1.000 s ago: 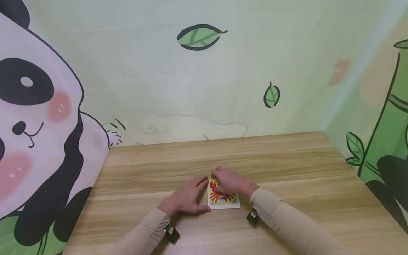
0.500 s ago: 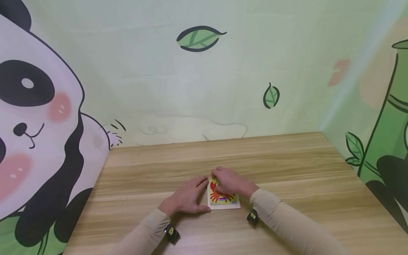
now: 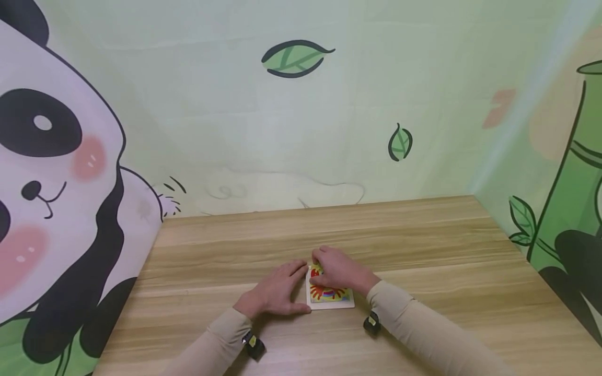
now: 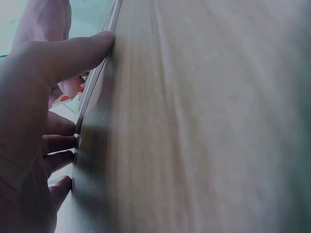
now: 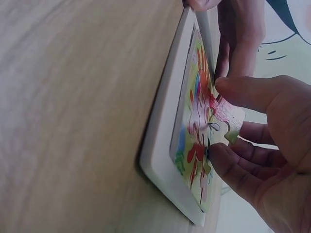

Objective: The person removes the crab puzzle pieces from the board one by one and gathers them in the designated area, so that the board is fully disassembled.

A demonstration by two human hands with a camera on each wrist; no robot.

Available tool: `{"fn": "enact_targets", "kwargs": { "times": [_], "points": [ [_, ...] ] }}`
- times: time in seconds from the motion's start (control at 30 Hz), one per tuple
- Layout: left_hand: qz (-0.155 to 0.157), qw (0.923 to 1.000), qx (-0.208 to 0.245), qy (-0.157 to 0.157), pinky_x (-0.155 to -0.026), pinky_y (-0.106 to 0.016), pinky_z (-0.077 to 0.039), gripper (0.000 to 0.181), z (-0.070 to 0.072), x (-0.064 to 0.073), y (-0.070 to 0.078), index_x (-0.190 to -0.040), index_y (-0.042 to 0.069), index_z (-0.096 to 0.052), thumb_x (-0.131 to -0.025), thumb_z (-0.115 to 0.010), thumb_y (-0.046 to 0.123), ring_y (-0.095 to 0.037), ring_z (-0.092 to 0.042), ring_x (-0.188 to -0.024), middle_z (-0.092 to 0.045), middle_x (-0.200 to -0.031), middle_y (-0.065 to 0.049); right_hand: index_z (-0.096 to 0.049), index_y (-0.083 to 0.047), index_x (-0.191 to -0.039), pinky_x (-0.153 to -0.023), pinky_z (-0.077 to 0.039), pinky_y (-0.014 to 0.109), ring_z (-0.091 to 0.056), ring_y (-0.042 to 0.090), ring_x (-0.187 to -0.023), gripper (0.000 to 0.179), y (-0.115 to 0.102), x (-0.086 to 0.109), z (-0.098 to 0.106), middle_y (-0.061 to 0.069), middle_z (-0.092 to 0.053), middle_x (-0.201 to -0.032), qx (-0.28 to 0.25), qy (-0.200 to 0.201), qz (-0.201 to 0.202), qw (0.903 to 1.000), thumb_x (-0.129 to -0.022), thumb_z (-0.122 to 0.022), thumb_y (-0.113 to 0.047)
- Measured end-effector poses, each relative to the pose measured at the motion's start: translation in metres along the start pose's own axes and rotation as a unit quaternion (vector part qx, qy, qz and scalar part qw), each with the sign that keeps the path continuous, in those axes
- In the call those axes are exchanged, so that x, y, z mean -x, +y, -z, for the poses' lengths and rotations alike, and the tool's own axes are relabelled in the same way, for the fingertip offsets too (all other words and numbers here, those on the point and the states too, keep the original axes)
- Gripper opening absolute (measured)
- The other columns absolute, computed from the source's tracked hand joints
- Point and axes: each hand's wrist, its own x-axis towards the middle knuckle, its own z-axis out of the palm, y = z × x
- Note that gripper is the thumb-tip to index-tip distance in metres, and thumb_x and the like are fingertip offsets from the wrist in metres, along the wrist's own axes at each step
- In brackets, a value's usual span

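Observation:
A square jigsaw puzzle with a white frame (image 3: 332, 307) and a red crab picture lies flat on the wooden table. Along its left side my left hand (image 3: 270, 292) spreads out, thumb at the near corner and fingertips at the far part of that edge. My right hand (image 3: 343, 270) is over the upper part of the puzzle and hides some of the picture. In the right wrist view, its thumb and fingers pinch a pink and green puzzle piece (image 5: 233, 115), tilted up against the picture. How far the piece sits in its place is hard to tell.
The wooden table (image 3: 211, 245) runs back to a pale green wall (image 3: 226, 104) with painted leaves. A panda is painted on the left wall, bamboo on the right. Each wrist carries a small black camera.
The right thumb has slid slightly left over the picture and now covers more of the crab's claw. My left hand and the frame have stayed put.

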Motion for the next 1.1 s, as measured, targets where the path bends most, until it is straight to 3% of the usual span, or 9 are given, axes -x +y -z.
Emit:
{"fn": "enact_targets", "kwargs": {
  "times": [0.7,1.1],
  "points": [
    [-0.006,0.9999,-0.010,0.009,-0.117,-0.044,-0.033,0.100,-0.0032,0.0015,-0.0001,-0.149,0.001,-0.035,-0.079,-0.064,0.066,-0.030,-0.036,-0.141,-0.036,-0.153,-0.015,-0.060,-0.010,-0.095,-0.051,-0.042,0.021,-0.048,0.011,-0.063,0.028,-0.0024,0.0014,-0.0070,-0.002,-0.052,-0.079,0.009,0.038,-0.006,0.9992,-0.080,-0.072,-0.030],
    [0.003,0.9999,-0.010,0.002,-0.117,-0.044,-0.032,0.100,0.0002,0.0008,0.0014,-0.149,0.002,-0.034,-0.079,-0.063,0.067,-0.030,-0.034,-0.142,-0.035,-0.154,-0.014,-0.061,-0.010,-0.095,-0.052,-0.042,0.021,-0.049,0.010,-0.065,0.027,0.0006,0.0015,-0.0029,-0.004,-0.054,-0.076,-0.021,0.025,-0.015,0.9994,-0.079,-0.071,-0.029]
  ]
}}
